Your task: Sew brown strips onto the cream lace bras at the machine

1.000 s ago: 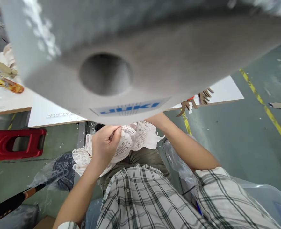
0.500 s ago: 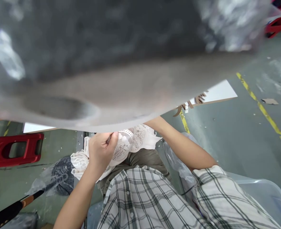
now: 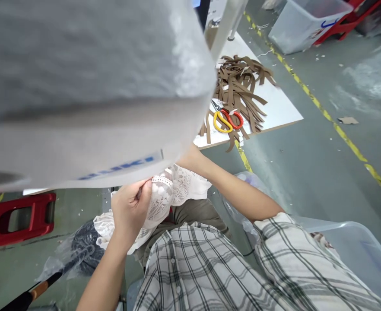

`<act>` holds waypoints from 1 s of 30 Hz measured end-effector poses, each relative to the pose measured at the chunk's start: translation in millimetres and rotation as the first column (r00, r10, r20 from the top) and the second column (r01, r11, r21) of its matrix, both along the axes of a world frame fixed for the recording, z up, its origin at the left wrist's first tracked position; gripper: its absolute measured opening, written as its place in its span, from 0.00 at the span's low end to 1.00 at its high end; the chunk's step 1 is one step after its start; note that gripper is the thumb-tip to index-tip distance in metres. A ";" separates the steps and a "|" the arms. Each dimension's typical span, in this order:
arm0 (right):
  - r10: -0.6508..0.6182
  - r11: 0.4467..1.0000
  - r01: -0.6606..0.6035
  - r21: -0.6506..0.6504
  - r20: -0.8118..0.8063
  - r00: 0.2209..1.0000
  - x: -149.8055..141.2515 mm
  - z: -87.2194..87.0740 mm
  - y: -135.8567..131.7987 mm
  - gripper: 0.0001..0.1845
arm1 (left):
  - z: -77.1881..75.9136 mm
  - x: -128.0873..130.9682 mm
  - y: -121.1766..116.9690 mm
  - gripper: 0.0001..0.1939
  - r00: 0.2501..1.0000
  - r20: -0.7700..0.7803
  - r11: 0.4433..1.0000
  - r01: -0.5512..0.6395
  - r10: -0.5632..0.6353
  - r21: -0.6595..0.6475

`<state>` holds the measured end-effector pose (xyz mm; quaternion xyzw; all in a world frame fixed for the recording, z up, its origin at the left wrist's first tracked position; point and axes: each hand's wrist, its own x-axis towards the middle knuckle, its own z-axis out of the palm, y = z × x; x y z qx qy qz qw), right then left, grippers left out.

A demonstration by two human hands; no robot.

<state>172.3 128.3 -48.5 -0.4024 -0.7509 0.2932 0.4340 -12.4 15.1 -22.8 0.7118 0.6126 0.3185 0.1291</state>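
My left hand [image 3: 130,209] is closed, thumb against bent fingers, on the upper edge of a white lace bra [image 3: 160,205]. The bra's moulded cups hang over my lap, and more of its lace bunches to the left of my wrist. Only the back part of my right hand [image 3: 188,158] shows, at the bra's far side; its fingers are hidden behind the large pale sewing machine head [image 3: 138,142]. This head, with blue lettering on its lower edge, fills the upper left of the view and covers whatever lies beneath it.
On the white tabletop [image 3: 283,110] to the right lie brown fabric strips [image 3: 242,93] and scissors [image 3: 227,119] with yellow and red handles. A red stool [image 3: 39,216] stands at left. Clear plastic bins [image 3: 355,242] sit lower right and upper right [image 3: 303,26].
My view has shifted, so the machine head covers less on the right, and the scissors and strips have come into sight. My left hand keeps its hold on the bra.
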 end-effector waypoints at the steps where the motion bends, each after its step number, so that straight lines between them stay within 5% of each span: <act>1: 0.000 1.000 0.000 0.001 -0.011 1.000 -0.1 -1.3 0.5 0.03 | -0.2 0.1 0.2 0.09 1.000 0.001 1.000 -0.005 0.005 0.002; 30: 0.045 0.998 -0.049 -0.029 -0.125 0.991 -2.2 -1.6 -1.8 0.04 | 4.2 0.3 -3.0 0.10 0.996 0.050 0.997 -0.072 0.072 -0.005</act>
